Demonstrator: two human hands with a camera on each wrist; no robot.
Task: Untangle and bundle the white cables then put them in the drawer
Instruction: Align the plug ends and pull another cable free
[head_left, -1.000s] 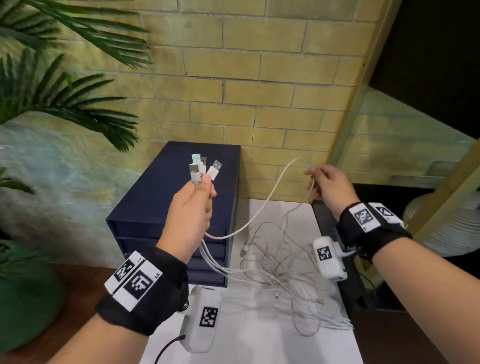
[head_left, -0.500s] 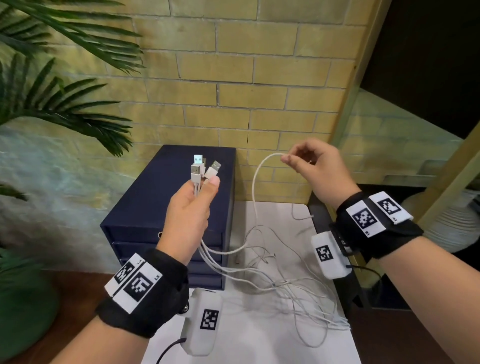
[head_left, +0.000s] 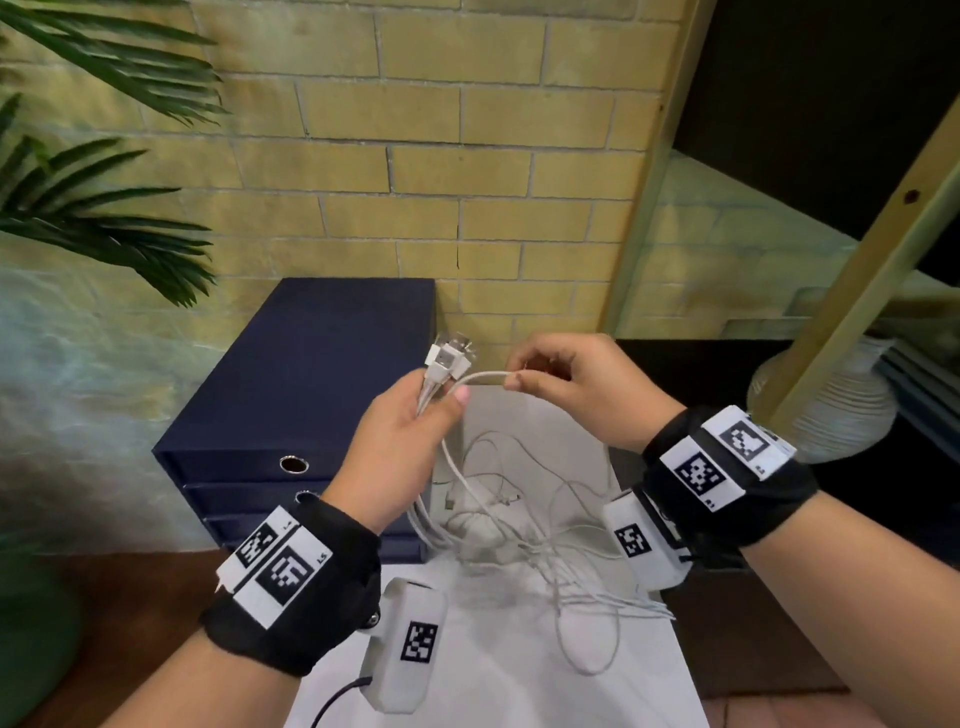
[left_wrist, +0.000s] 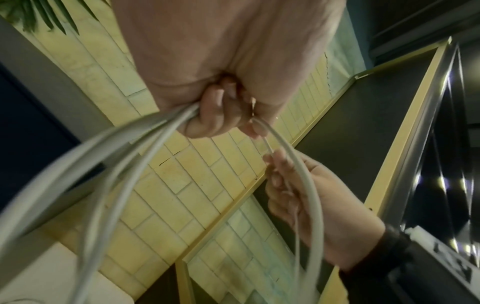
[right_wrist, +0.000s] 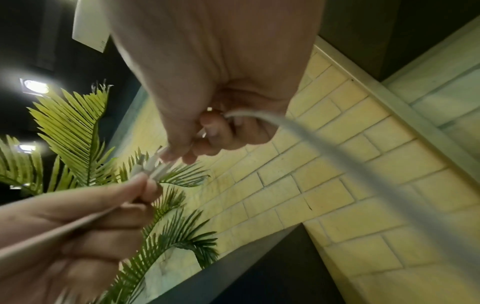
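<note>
My left hand (head_left: 415, 415) grips several white cables just below their USB plugs (head_left: 449, 356), which stick up above the fist. My right hand (head_left: 561, 374) pinches one white cable (head_left: 483, 376) right beside the left thumb, forming a short arc between both hands. The rest of the white cables (head_left: 524, 540) hang down in a loose tangle onto the white tabletop (head_left: 509, 675). In the left wrist view the cables (left_wrist: 145, 131) run out of the left fist. A navy drawer unit (head_left: 311, 395) stands at the left with its drawers closed.
A yellow brick wall rises behind. Palm fronds (head_left: 104, 208) hang over the left side. A dark shelf frame with a wooden post (head_left: 852, 280) and a ribbed pale vase (head_left: 831, 405) stand at the right. The tabletop's right edge borders a dark surface.
My right hand has come down and left, carrying its cable loop to the left hand. The left hand has lowered a little toward the middle. The tangle has gathered closer on the table.
</note>
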